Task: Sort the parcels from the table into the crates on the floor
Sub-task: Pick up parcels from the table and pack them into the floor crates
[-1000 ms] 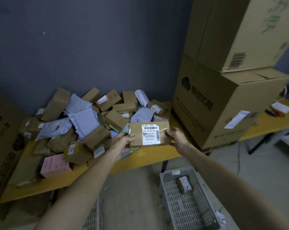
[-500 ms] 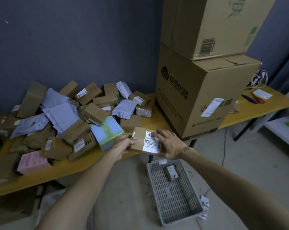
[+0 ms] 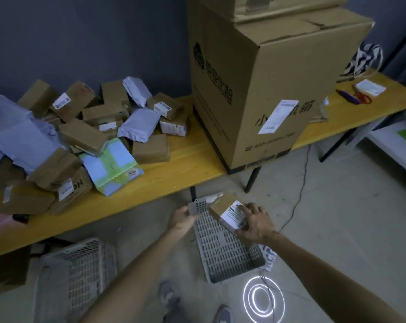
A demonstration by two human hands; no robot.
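Observation:
My right hand grips a small brown parcel with a white label, tilted, just above the grey crate on the floor in front of me. My left hand hovers left of the parcel, apart from it, with loose fingers and nothing in it. A second grey crate stands on the floor at the lower left. On the yellow table lies a heap of brown boxes and pale mailer bags, with a green and blue box at its front.
Two large stacked cartons fill the table's middle. Scissors and a notepad lie at its right end. A black cable runs over the floor, a white shelf stands at the right, and my shoes are at the bottom.
The parcel went from above the table edge down and right over the crate. My left hand let go of it; only my right hand holds it now. My view tilted down.

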